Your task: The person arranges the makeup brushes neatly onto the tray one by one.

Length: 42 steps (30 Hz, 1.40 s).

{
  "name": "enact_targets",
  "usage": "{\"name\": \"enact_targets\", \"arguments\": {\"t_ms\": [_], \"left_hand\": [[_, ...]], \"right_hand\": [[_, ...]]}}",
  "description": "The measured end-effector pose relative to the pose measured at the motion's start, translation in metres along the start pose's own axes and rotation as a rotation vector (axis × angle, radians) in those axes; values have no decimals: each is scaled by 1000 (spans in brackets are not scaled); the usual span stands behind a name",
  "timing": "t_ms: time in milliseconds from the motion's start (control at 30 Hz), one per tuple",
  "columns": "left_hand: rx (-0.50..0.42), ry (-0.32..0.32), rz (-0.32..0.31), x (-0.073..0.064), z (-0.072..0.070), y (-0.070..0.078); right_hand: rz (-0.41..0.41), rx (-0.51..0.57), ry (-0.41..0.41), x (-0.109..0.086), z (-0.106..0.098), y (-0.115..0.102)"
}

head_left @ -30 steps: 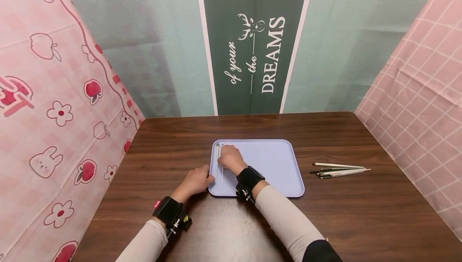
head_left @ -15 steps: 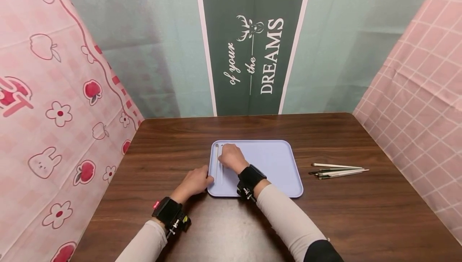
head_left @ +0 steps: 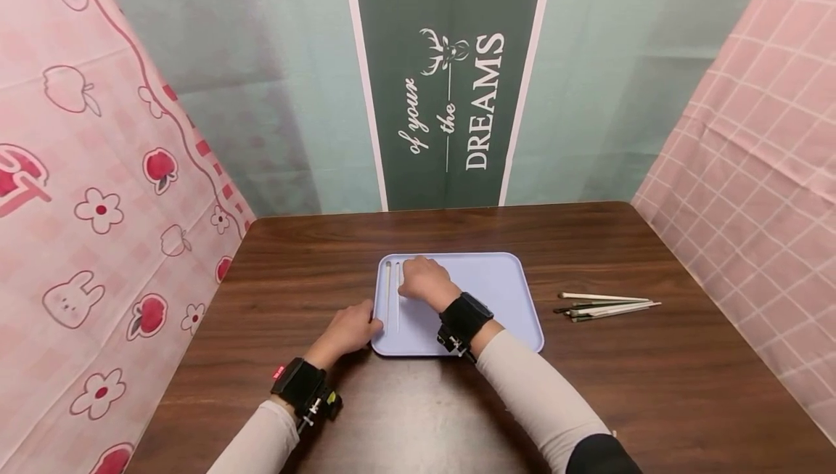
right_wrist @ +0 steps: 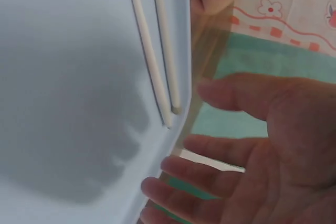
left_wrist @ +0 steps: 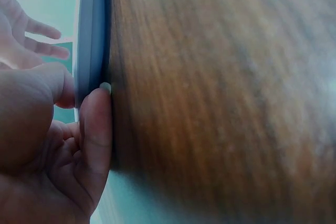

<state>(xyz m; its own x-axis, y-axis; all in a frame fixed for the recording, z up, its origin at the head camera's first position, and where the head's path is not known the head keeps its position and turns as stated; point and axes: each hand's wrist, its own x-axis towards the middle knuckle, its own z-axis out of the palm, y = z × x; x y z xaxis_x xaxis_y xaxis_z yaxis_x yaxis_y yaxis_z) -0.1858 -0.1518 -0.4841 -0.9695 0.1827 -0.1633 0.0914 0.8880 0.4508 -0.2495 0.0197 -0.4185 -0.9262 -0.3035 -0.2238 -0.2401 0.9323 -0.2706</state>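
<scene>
A shallow lilac tray [head_left: 490, 296] lies on the table. At its left side my left hand [head_left: 353, 327] pinches the rim [left_wrist: 92, 30], thumb and finger on either side of it in the left wrist view. Two slim white brushes lie side by side along the tray's left end: the outer brush [head_left: 388, 296] and the inner brush [head_left: 398, 311]. Just right of them hovers my right hand [head_left: 426, 282], over the tray. The right wrist view shows this hand [right_wrist: 231, 161] with its fingers apart and nothing held, beside the ends of the inner brush [right_wrist: 149, 56] and the outer brush [right_wrist: 167, 45].
Right of the tray, a loose pile of several slim brushes [head_left: 610, 307], white and dark, rests on the brown wooden table [head_left: 418, 401]. Printed cloths hang around it: a pink curtain [head_left: 124, 242] at left, a green one [head_left: 294, 96] behind, a pink checked one [head_left: 751, 169] at right.
My right hand has come away from the inner brush and shifted slightly right, leaving that brush lying in the tray. The left hand stays at the rim. The head view has shifted a little.
</scene>
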Motion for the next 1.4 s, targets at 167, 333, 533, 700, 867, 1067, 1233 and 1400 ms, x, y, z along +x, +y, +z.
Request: {"name": "enact_targets", "arguments": {"t_ms": [167,333,533,700,867,1067,1233,1400], "left_hand": [[-13,-9,-11,0,0,-1],[-9,-10,-5,-1,0,0],[2,-21,-12,0,0,-1],[6,-20,-15,0,1,-1],[5,-18,-13,1,1,0],[-12,-21,-25,1,1,0],[-29,-26,-32,0,1,-1],[-26,-26,-22,-1,1,0]], "right_hand": [[-11,-55,-43,-10,-8,5],[-11,-74,-56,-20,-14,15],[-11,-64,-64,-33,-18,30],[-9,-52,-64,-43,-19,42],[-9,-40,-66,-52,-21,56],[-2,-46,-55,-60,-22,72],[0,-49,-47,-67,-23,85],[-8,-65,-38,-74,-24,96]]}}
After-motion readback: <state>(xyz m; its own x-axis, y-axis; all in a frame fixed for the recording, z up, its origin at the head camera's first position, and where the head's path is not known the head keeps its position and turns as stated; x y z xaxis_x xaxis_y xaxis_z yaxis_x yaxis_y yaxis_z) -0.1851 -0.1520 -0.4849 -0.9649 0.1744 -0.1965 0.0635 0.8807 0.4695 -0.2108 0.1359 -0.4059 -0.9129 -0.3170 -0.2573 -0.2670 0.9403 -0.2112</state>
